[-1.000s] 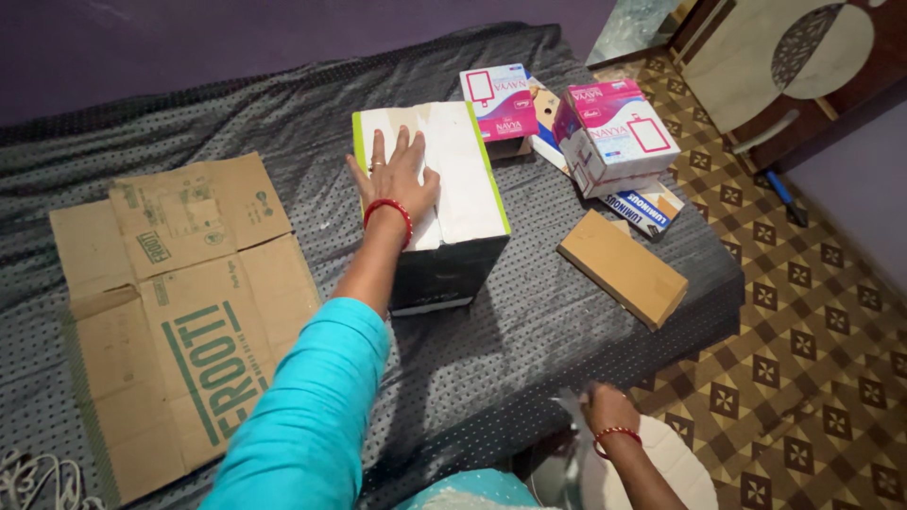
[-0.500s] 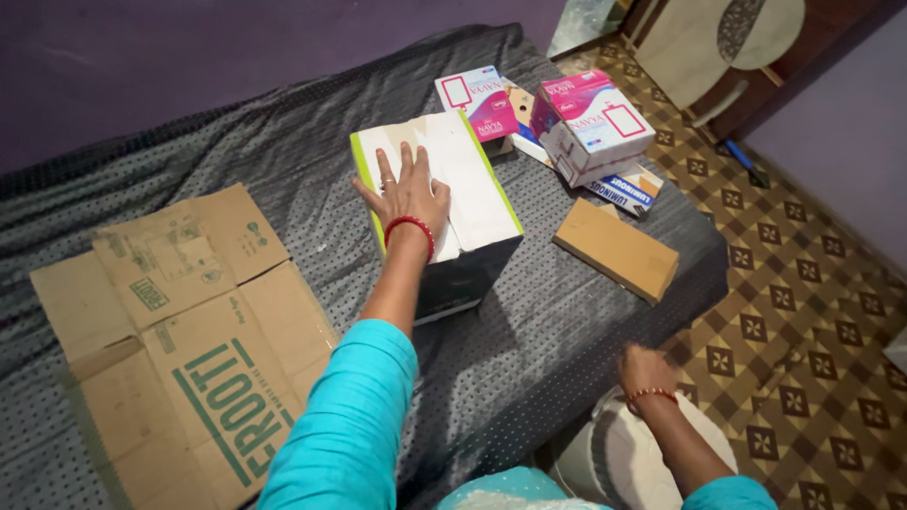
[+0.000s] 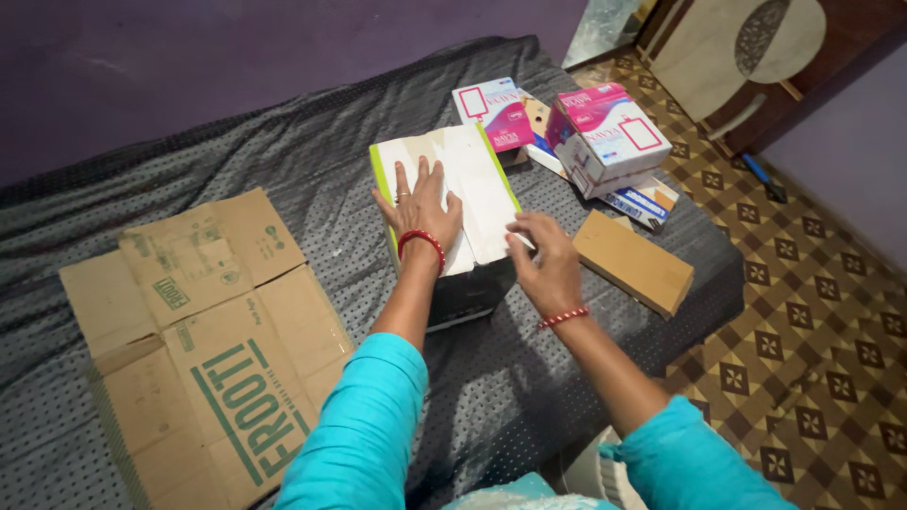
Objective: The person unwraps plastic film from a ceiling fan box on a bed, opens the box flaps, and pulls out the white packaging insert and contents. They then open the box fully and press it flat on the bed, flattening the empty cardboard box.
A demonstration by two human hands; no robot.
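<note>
Setting: dark grey dotted bed [image 3: 283, 170] filling most of the frame, patterned brown floor [image 3: 812, 331] at right, purple wall along the top.
Left hand: [image 3: 422, 203] lies flat, fingers spread, palm down on the box top; red bangle at the wrist, ring on one finger; holds nothing.
Right hand: [image 3: 543, 260] at the box's lower right edge, fingers curled and touching the white top near its corner; whether it pinches anything I cannot tell.
Box: [image 3: 472, 179] centre of frame, on the bed, white top with green edges, dark sides.
Brown box: [image 3: 633, 262] just right of the right hand, lying flat near the bed's edge.
Pink boxes: [image 3: 609, 132] upper right of the box, several heaped together.
Cardboard: [image 3: 203, 331] flattened sheet at lower left, well apart from the hands.
Sleeves: teal, both arms.
</note>
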